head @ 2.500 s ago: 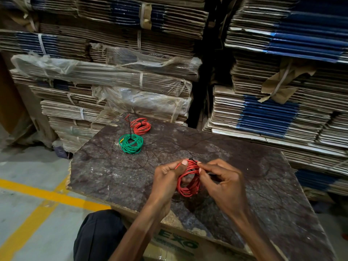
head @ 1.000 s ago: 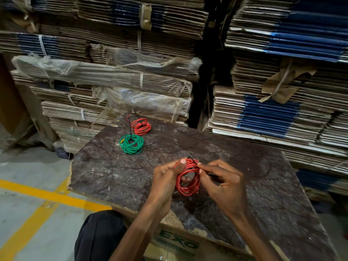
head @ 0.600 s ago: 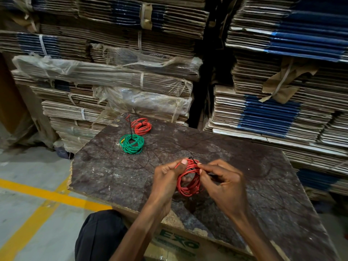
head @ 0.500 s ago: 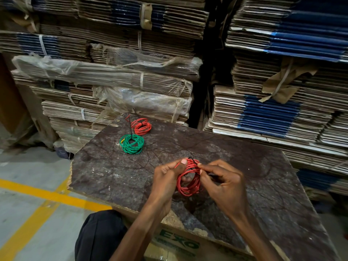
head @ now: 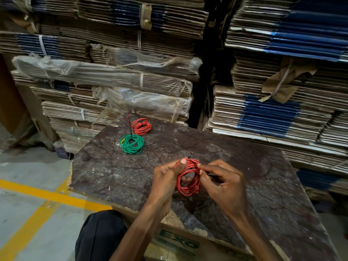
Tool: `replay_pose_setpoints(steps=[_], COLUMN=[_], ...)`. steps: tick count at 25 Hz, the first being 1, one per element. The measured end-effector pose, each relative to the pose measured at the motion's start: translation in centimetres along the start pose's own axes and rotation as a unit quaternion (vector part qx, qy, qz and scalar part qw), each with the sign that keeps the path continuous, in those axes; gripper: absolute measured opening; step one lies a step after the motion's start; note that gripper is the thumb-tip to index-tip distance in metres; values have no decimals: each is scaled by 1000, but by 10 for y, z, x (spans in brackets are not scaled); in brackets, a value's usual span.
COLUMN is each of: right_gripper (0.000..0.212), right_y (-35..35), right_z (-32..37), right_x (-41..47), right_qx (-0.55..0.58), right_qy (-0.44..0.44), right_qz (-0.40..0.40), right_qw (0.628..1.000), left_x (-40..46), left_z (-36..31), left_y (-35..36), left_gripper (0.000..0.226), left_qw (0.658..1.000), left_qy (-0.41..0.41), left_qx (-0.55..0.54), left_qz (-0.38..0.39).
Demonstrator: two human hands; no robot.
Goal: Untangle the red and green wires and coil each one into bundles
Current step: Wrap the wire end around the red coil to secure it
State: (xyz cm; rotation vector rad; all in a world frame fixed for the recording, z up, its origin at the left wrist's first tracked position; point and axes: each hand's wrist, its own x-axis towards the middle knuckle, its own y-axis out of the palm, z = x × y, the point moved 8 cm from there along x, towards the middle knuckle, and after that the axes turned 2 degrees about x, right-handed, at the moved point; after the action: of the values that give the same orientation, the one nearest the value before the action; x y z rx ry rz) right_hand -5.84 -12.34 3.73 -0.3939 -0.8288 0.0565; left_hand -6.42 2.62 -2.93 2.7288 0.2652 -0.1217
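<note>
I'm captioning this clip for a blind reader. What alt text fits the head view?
Two hands hold a red wire coil above a dark board: the left hand grips it, the right hand pinches a thin black tie at its top. Farther back lie a green coil and a smaller red coil, before stacked flattened cardboard.

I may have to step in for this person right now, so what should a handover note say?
Left hand grips a coil of red wire above the dark marbled board. Right hand pinches a thin black tie at the coil's top.
Done: a small red wire bundle and a green wire bundle lie at the board's far left corner.
Left: probably finish tying the held coil and set it down.
</note>
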Motion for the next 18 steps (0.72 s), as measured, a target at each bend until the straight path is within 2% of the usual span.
replay_pose_setpoints(steps=[11,18], right_gripper=[16,17], right_y=[0,0], right_z=[-3,-3], right_x=[0,0], right_qx=[4,-10], right_qy=[6,16], right_qz=[-1,0], right_qw=[1000,1000], left_x=[-1,-4], left_z=[-3,-7], left_y=[2,6], left_gripper=[20,20], left_qw=[1000,999], left_qy=[3,37], left_qx=[-6,21], left_qz=[0,-4])
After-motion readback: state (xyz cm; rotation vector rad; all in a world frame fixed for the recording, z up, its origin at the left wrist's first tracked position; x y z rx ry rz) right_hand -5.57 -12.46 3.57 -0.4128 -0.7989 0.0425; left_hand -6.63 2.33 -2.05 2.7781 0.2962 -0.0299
